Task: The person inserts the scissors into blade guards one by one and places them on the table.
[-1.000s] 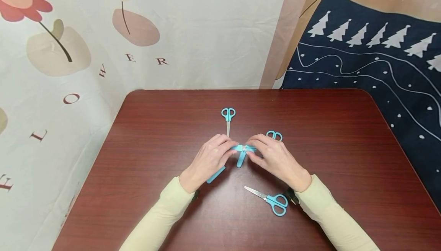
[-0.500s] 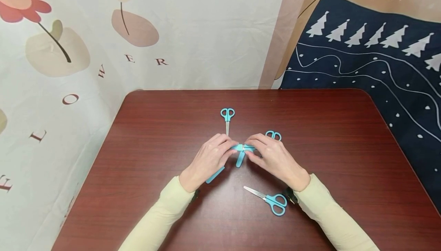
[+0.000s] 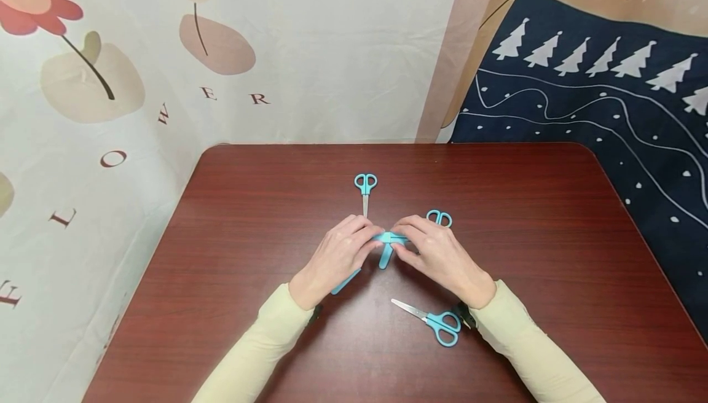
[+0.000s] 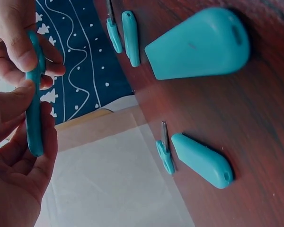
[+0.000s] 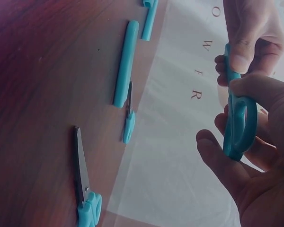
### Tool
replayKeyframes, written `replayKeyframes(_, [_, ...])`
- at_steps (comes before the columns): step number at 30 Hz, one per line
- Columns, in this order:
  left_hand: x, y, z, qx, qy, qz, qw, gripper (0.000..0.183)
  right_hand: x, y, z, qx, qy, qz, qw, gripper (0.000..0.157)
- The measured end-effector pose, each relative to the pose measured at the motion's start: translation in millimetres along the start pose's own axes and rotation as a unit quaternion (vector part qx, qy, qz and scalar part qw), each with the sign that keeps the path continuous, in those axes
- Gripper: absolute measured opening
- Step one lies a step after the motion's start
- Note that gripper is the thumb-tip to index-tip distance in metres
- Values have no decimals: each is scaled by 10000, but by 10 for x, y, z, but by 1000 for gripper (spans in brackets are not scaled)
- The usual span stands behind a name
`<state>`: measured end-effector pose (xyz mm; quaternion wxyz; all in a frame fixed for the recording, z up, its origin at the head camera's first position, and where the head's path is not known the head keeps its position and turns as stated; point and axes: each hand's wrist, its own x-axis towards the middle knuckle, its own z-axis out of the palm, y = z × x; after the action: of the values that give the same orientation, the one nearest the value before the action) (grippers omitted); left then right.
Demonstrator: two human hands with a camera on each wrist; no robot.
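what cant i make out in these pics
Held scissors: blades, all views, hidden by held cover
Rear right scissors: blades, head view, behind right hand
Left cover: upper part, head view, behind left hand
Near scissors: handle ends, right wrist, cut by bottom edge

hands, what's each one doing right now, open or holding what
Left hand: closed, holding a slim, round-ended turquoise blade cover.
Right hand: closed, holding turquoise loop-handled scissors.
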<state>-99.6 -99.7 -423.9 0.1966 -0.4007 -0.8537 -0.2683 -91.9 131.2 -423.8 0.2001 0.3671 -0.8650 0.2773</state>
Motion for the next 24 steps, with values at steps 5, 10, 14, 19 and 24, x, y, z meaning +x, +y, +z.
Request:
replayKeyframes(5, [4, 14, -2, 5, -23, -33, 10000, 16, -2, -1, 3, 11, 37, -10, 10000, 26])
replayKeyframes(10, [10, 22, -8, 17, -26, -39, 10000, 16, -4, -2, 0, 19, 95, -46, 9999, 26])
replayKeyframes(14, [11, 20, -5, 13, -26, -34, 10000, 16, -9, 4, -3, 40, 93, -72, 9999, 27])
replayKeyframes(19, [6, 11, 6, 26, -2, 2, 10000, 19, -12, 19, -6, 32, 13, -81, 10000, 29])
replayKeyframes(24, [-5, 16, 16, 31, -27, -20, 10000, 20, -23, 43, -4, -23, -48, -99, 9999, 31])
